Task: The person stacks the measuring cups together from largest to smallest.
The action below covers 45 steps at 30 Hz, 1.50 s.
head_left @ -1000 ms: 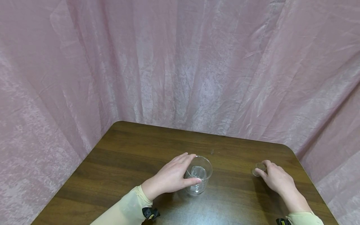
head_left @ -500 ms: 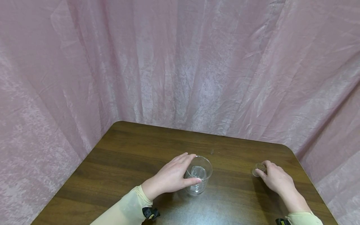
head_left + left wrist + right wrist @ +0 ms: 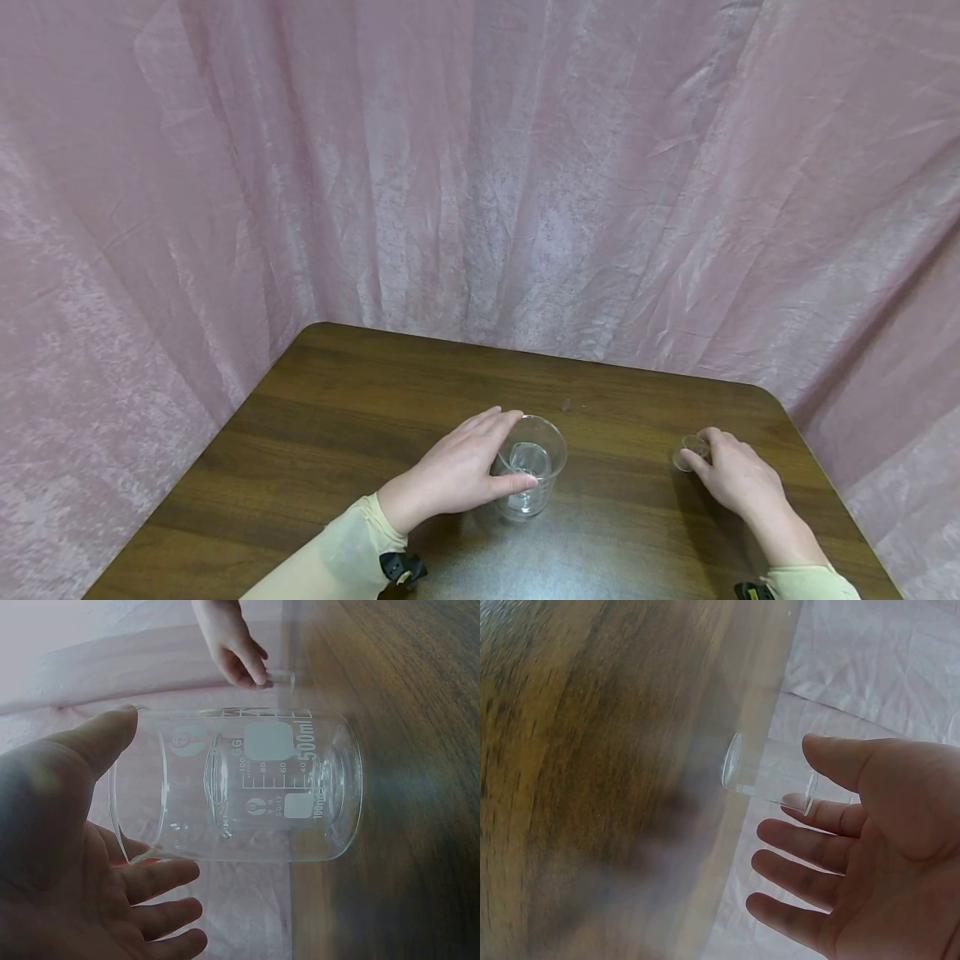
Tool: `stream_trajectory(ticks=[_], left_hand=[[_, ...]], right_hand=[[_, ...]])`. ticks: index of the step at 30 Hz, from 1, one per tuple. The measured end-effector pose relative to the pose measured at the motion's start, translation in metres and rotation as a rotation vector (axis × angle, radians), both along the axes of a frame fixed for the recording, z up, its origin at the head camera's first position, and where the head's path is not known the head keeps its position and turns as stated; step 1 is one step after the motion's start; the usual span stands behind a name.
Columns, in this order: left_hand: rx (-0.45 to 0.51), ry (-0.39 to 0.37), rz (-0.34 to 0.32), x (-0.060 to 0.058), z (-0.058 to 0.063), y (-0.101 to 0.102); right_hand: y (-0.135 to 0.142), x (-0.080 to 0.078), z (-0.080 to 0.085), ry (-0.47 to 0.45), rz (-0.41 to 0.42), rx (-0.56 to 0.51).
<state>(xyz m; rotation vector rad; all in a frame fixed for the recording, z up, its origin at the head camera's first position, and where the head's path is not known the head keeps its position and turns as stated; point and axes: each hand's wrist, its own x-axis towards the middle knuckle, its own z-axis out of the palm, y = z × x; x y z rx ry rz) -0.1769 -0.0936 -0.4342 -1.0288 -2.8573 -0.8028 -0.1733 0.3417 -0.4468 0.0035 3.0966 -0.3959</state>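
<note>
My left hand (image 3: 453, 467) grips a large clear glass beaker (image 3: 341, 832) near its rim, thumb on one side and fingers round the other. White print on it reads 500ml. A smaller glass beaker (image 3: 225, 780), printed 100ml, stands inside it. Both are upright, with the large one's base at the tabletop. Off to the right, my right hand (image 3: 742, 471) pinches a tiny clear glass beaker (image 3: 769, 776) by its rim between thumb and index finger. The other fingers (image 3: 799, 844) are extended below it in the right wrist view. This tiny beaker is upright, its base close to the table.
The brown wood-grain table (image 3: 360, 375) has rounded far corners. Pink velvet curtains (image 3: 465, 167) hang behind it and on both sides. A small pale speck (image 3: 566, 405) lies on the tabletop beyond the large beaker. Each wrist wears a black strap (image 3: 402, 568).
</note>
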Motion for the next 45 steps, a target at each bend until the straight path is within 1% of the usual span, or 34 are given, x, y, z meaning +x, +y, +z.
stream_trajectory(ticks=[11,21,30,45], left_hand=[[-0.01,0.011,0.0,0.0,0.0,0.0],[-0.005,0.013,-0.006,-0.001,-0.001,0.0],[-0.012,0.012,-0.003,-0.001,-0.001,0.0],[-0.01,0.012,-0.003,-0.001,-0.001,0.0]], right_hand=[[-0.003,0.003,-0.001,0.064,0.007,0.013],[-0.006,0.004,0.001,0.083,0.004,0.017],[-0.015,0.007,0.009,0.095,0.017,0.02],[-0.037,0.015,0.024,0.174,0.06,0.004]])
